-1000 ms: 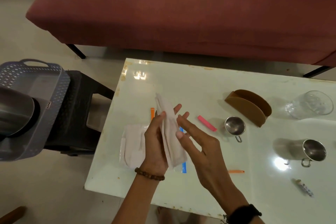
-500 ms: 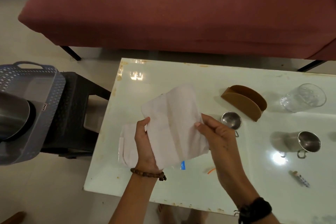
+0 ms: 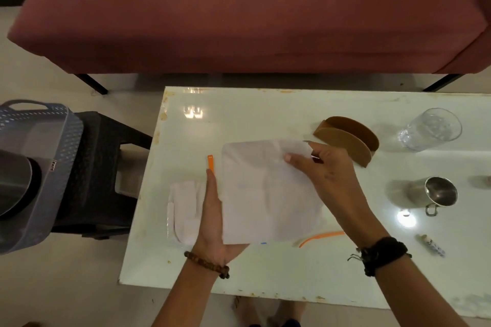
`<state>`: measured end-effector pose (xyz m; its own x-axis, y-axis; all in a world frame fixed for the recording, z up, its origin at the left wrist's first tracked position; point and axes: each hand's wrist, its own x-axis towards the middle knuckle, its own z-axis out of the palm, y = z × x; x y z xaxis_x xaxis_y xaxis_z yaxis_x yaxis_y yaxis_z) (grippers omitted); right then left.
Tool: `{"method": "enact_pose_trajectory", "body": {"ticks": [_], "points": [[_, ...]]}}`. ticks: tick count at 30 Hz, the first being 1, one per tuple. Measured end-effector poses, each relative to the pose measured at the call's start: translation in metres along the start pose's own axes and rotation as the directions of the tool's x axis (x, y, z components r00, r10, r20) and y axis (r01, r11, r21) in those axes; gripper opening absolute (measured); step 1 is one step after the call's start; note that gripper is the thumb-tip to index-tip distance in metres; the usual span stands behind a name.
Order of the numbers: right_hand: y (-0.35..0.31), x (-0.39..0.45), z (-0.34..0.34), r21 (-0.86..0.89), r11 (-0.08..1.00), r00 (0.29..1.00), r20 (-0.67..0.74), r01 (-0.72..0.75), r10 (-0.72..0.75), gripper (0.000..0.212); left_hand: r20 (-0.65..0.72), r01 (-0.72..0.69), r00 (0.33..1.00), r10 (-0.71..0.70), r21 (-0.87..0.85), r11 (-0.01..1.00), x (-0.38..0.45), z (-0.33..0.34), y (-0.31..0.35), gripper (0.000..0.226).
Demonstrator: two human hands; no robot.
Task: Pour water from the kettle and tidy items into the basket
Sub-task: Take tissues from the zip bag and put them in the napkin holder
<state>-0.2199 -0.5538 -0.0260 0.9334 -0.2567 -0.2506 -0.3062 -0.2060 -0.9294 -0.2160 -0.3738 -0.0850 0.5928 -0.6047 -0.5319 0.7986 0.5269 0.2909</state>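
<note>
A white napkin (image 3: 265, 191) is spread out flat above the white table (image 3: 265, 268). My left hand (image 3: 212, 215) grips its left edge and my right hand (image 3: 326, 175) grips its upper right edge. A stack of folded white napkins (image 3: 184, 210) lies on the table to the left of my left hand. The grey basket (image 3: 55, 156) stands on a dark stool (image 3: 106, 167) at the left, with the steel kettle (image 3: 13, 183) inside it.
On the table are a brown napkin holder (image 3: 348, 138), a clear glass (image 3: 430, 129), a steel mug (image 3: 435, 194), orange clips (image 3: 210, 163) (image 3: 321, 236) and a small patterned tube (image 3: 431, 244). A dark red sofa (image 3: 252, 13) runs behind the table.
The napkin went from folded narrow between my hands to fully unfolded and held wide. My right hand moved right and up with its edge; the small steel cup is now hidden.
</note>
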Motion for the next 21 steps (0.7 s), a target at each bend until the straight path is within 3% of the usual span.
{"method": "enact_pose_trajectory", "body": {"ticks": [2, 5, 8, 10, 12, 15, 18, 21], "points": [[-0.001, -0.008, -0.001, -0.211, 0.967, 0.989, 0.003, 0.144, -0.146, 0.021, 0.076, 0.108, 0.992, -0.103, -0.070, 0.992, 0.003, 0.000, -0.012, 0.080], [0.001, -0.027, 0.007, -0.485, 0.808, 0.939, 0.099, 0.334, -0.329, 0.033, 0.153, 0.150, 0.980, -0.129, -0.135, 0.979, 0.010, 0.002, -0.021, 0.083], [0.019, -0.047, 0.022, -0.690, 0.536, 0.864, 0.288, 0.486, -0.413, 0.040, 0.039, 0.094, 0.995, -0.092, -0.062, 0.994, 0.019, 0.009, -0.020, 0.076], [0.032, -0.054, 0.026, -0.729, 0.462, 0.858, 0.370, 0.505, -0.356, 0.034, 0.003, 0.082, 0.997, -0.082, -0.001, 0.997, 0.025, 0.017, -0.017, 0.074], [0.042, -0.057, 0.025, -0.755, 0.474, 0.892, 0.389, 0.452, -0.230, 0.052, 0.000, 0.075, 0.997, -0.075, 0.034, 0.997, 0.028, 0.024, -0.016, 0.077], [0.049, -0.054, 0.018, -0.712, 0.557, 0.895, 0.423, 0.427, -0.145, 0.056, -0.006, 0.122, 0.992, -0.122, 0.093, 0.988, 0.031, 0.025, -0.017, 0.080], [0.052, -0.047, 0.006, -0.575, 0.725, 0.895, 0.426, 0.379, -0.130, 0.058, -0.051, 0.199, 0.980, -0.193, 0.164, 0.966, 0.038, 0.029, -0.019, 0.078], [0.052, -0.038, -0.017, -0.562, 0.728, 0.897, 0.407, 0.393, -0.170, 0.054, -0.030, 0.258, 0.966, -0.258, 0.230, 0.938, 0.049, 0.045, -0.024, 0.078]]}}
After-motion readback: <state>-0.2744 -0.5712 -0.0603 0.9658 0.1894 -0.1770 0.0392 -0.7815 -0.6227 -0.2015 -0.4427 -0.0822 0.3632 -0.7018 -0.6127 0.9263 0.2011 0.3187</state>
